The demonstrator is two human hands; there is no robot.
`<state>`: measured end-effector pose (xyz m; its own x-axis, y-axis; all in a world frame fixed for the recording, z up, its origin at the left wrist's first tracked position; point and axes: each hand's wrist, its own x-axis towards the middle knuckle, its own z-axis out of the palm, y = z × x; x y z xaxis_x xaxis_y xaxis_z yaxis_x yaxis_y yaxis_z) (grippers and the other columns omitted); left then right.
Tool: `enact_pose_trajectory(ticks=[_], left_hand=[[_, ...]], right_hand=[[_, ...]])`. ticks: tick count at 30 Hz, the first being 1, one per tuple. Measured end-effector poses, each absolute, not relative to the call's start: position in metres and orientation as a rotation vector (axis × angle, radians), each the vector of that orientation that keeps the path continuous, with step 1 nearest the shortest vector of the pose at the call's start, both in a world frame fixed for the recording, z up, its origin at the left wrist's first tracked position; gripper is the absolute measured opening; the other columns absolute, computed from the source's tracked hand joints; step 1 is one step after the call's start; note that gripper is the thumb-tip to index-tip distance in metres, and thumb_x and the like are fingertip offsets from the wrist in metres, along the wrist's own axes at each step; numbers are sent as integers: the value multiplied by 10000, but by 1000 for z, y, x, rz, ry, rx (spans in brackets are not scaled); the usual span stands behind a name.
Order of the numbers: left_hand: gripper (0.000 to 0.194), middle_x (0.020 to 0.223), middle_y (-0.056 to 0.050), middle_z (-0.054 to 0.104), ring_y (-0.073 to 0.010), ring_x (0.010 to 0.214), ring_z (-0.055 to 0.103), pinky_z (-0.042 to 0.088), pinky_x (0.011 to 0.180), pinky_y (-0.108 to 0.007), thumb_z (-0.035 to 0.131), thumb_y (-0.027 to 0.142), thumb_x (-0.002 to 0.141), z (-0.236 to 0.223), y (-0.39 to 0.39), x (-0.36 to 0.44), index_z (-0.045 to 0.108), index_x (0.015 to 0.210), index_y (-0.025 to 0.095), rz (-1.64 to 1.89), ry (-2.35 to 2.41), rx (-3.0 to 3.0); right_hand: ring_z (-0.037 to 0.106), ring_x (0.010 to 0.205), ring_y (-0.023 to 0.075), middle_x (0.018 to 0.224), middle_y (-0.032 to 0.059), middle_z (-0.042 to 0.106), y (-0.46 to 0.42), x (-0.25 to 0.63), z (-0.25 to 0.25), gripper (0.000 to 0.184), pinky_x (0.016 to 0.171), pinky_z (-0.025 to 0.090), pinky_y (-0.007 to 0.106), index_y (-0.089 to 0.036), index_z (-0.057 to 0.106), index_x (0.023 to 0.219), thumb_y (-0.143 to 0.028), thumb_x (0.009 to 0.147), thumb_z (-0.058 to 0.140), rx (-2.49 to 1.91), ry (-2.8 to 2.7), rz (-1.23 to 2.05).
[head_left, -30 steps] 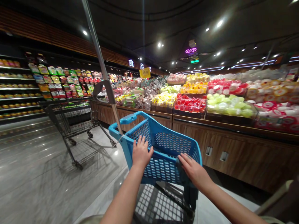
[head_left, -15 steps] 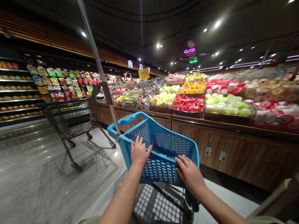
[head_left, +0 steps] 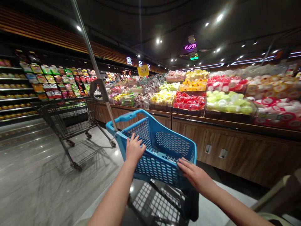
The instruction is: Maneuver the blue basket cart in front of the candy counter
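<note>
Your splayed left hand (head_left: pixel 134 150) is sliding left along the blue cart (head_left: pixel 162 164), widening support; your flat right hand (head_left: pixel 197 176) is touching its near-right corner.

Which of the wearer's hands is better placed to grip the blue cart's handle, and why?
Probably the left hand: it is at the near side of the blue cart, closer to the handle. The right hand is by the opposite end, so would have further to reach.
</note>
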<state>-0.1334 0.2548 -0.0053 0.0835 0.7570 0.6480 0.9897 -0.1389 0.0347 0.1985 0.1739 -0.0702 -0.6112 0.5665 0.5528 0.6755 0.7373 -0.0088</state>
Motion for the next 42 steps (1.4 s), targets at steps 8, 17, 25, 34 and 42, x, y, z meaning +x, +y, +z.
enact_pose_trajectory(ticks=[8,17,25,34,42], left_hand=[[298,1273,-82,652,-351,1365,387,259,1102,-628,504,253,799,-2,258,-125,771,932,242,-727,-1767,-1948],[318,1271,-67,655,-352,1382,356,207,1108,-662,494,231,793,-2,262,-121,772,944,257,-710,-1797,-1954],[319,1281,-57,650,-344,1394,336,198,1108,-664,492,235,806,-3,263,-121,766,967,261,-689,-1817,-1960],[392,1356,-44,594,-334,1409,313,195,1114,-659,470,238,828,-1,268,-148,702,1144,255,-565,-1804,-2057],[497,1514,-212,355,-374,1430,256,241,1113,-614,460,265,888,5,258,-163,543,1341,79,-462,-1876,-1997]], right_hand=[[479,1307,184,1381,58,551,195,228,-49,372,1137,344,430,-265,549,1326,-250,1000,369,-974,-2476,86],[505,1277,206,1326,69,589,234,244,-41,368,1105,377,428,-256,616,1236,-307,1000,339,-1039,-2505,235],[535,1241,268,1247,77,635,294,259,-36,334,1109,344,486,-242,684,1125,-299,965,396,-1099,-2538,116],[617,1080,192,1171,63,657,255,240,-39,341,976,478,369,-235,636,1152,-270,983,341,-1034,-2561,95],[587,1139,195,1189,66,654,167,181,-53,288,1023,448,401,-228,611,1140,-249,978,373,-1012,-2401,59]])
